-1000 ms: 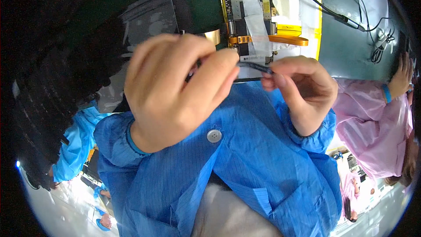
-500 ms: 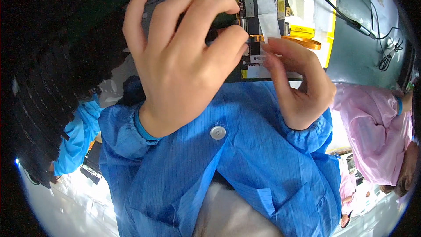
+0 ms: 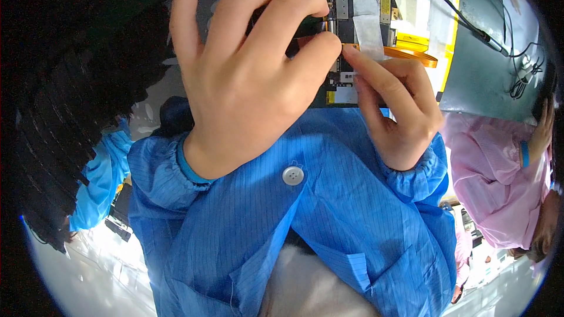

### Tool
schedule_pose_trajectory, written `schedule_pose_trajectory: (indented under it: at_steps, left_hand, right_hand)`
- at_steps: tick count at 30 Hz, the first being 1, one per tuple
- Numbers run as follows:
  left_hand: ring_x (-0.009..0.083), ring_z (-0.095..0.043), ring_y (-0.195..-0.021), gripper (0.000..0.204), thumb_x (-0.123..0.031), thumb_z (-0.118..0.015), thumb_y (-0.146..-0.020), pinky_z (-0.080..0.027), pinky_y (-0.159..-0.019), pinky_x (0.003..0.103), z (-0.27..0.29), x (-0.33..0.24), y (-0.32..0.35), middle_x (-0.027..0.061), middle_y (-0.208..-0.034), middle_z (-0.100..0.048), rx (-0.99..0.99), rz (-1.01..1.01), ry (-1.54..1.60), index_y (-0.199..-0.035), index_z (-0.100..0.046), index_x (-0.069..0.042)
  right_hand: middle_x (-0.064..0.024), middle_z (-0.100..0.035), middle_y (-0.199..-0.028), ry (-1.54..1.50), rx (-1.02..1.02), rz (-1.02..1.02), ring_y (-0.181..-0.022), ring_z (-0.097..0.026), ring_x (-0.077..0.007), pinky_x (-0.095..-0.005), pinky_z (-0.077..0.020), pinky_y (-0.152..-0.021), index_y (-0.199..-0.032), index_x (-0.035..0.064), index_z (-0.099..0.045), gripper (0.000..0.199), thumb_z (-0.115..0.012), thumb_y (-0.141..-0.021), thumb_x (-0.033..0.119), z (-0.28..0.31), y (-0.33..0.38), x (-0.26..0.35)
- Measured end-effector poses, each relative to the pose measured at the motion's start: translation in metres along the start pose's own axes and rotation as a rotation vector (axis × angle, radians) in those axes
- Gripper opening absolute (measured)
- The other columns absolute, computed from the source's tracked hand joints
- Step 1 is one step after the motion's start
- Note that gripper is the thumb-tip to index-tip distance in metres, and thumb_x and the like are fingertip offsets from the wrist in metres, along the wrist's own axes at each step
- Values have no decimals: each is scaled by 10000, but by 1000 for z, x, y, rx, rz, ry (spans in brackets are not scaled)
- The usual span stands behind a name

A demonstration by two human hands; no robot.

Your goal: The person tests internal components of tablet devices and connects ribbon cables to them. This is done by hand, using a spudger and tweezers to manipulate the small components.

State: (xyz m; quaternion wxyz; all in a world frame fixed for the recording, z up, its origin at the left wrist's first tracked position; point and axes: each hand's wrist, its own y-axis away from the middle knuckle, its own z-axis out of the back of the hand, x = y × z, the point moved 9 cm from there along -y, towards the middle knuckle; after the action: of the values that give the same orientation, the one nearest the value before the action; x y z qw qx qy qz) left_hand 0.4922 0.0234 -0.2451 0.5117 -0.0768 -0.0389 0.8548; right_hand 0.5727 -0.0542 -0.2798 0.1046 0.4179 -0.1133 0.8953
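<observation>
A dark circuit board (image 3: 343,1) lies on a white panel with yellow edges (image 3: 447,35), partly under strips of whitish tape (image 3: 365,0). My left hand (image 3: 247,76) reaches over the board's left edge. Its index finger bends down in a pinch, the other fingers are spread, and the thumb is mostly hidden; what the pinch holds does not show. From the right, my right hand (image 3: 402,103) touches a small orange piece on the board with its index fingertip, right beside the left one. Its thumb stays apart from that finger. An orange flat ribbon cable (image 3: 414,56) arches just beyond.
A black cable (image 3: 446,9) crosses the panel to the right. A bundled cord with a pale plug (image 3: 521,76) lies on the dark green table (image 3: 470,91). A person in a pink smock (image 3: 490,170) is at the right, and a light blue sleeve (image 3: 106,176) shows at left.
My right index finger has straightened and moved left to the left fingertip, parting from the thumb. The board and panel appear slightly further right in view. My left hand keeps its pose.
</observation>
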Motion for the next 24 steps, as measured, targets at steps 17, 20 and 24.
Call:
schedule_pose_trajectory:
  at_steps: [17,20,24]
  left_hand:
    - [147,-570,-957,162,-204,-773,-616,-223,-1076,489,8,-4,-1,-93,-928,-626,0,92,-18,-752,-689,-223]
    - [149,-569,-960,160,-203,-772,-616,-229,-1074,495,8,-6,-3,-90,-925,-626,3,87,-10,-750,-687,-217]
    - [151,-568,-963,159,-203,-769,-621,-242,-1070,505,5,5,0,-84,-922,-625,45,234,77,-756,-685,-209]
  right_hand:
    - [-51,-472,-768,410,63,227,-610,-496,-150,-267,-452,-531,-1075,-15,-645,409,-621,-675,66,-15,0,36]
    - [-59,-478,-774,389,144,207,-629,-513,-161,-276,-458,-552,-1089,-15,-643,433,-624,-659,29,-15,-1,32]
    - [-78,-516,-797,389,242,175,-677,-564,-185,-292,-481,-588,-1108,7,-654,486,-627,-625,-39,-14,-1,29]
